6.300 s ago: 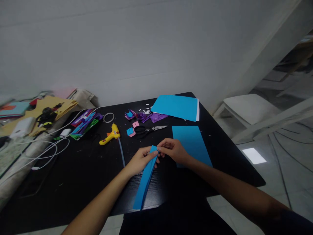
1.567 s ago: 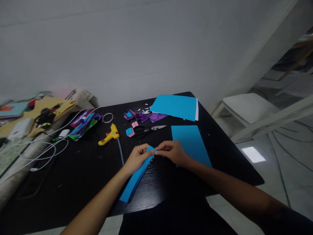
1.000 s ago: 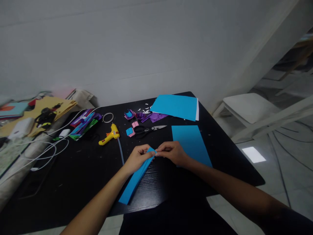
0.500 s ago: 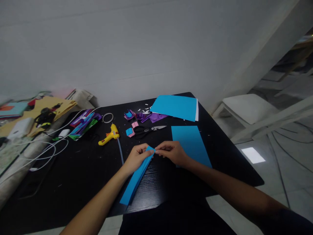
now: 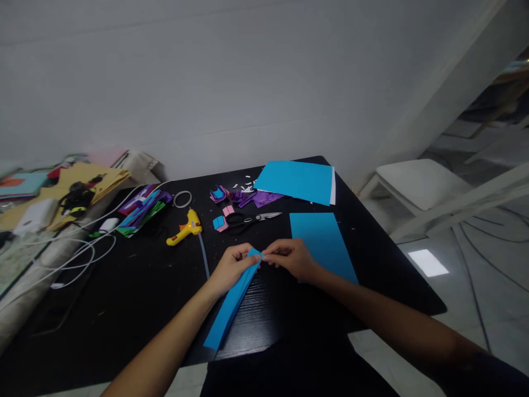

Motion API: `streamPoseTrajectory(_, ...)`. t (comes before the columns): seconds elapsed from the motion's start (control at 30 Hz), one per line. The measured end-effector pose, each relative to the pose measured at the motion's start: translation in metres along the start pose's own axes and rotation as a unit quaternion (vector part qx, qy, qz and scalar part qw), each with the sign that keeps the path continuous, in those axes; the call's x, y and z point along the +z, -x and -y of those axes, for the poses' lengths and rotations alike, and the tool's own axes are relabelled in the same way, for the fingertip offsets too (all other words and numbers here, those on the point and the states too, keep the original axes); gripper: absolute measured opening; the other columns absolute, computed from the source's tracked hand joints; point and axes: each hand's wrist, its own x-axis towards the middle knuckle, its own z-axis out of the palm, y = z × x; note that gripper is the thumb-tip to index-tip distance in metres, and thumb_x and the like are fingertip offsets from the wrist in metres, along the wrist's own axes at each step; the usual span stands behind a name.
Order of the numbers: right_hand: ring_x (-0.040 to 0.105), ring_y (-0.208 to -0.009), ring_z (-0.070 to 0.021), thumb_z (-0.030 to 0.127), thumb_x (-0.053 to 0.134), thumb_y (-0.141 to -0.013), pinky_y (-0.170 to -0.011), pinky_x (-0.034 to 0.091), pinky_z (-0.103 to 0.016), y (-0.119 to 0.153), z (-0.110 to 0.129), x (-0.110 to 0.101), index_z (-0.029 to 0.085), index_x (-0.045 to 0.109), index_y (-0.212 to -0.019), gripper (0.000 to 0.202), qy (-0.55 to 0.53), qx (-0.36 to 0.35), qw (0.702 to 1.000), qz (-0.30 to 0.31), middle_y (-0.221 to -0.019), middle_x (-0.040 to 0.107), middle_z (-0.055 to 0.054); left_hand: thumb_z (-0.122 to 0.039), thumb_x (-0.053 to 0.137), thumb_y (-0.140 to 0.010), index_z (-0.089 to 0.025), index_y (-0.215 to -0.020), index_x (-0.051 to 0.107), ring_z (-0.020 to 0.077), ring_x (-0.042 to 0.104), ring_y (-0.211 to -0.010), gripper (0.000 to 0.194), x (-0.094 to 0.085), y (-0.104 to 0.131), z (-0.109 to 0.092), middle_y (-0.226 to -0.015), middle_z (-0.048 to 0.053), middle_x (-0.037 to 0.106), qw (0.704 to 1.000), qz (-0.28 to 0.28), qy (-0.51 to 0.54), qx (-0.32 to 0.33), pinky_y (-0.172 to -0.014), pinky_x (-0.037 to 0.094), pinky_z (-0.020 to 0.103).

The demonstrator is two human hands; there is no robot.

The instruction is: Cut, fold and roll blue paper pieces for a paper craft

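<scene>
A long folded strip of blue paper slants from the table's front edge up to my hands. Near its upper end, my left hand is closed round it, thumb on top. The fingertips of my right hand pinch the strip's upper corner, close beside the left thumb. Under my right wrist lies a flat sheet of blue paper. Scissors with black handles rest just beyond my hands, next to small folded pink and blue paper pieces.
A yellow glue gun with a glue stick lies to the left, below a grey tape ring. Larger blue sheets and purple scraps sit at the back. White cables and folded coloured papers occupy the left side.
The strip's lower end has shifted very slightly downward. Both hands keep the same grip at its upper end; nothing else has visibly moved.
</scene>
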Motion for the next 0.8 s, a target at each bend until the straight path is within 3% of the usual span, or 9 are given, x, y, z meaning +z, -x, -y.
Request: streamPoseTrajectory(0.8,0.067,-0.064,-0.0163,0.039,0.081,-0.076,-0.058,0.052,-0.027,-0.0002,0.0029,-0.0003,0.017,0.078,-0.088,0.025,0.007,0.007,1.0,0.006,-0.071,0.074,-0.004,-0.044,0.075,-0.079,-0.014,-0.072,0.065,0.0087,0.042,-0.051,0.032,0.0021,0.0009,-0.0035,-0.058,-0.004,0.054,1.0,-0.012,0.013,-0.006,-0.053,0.031,0.021)
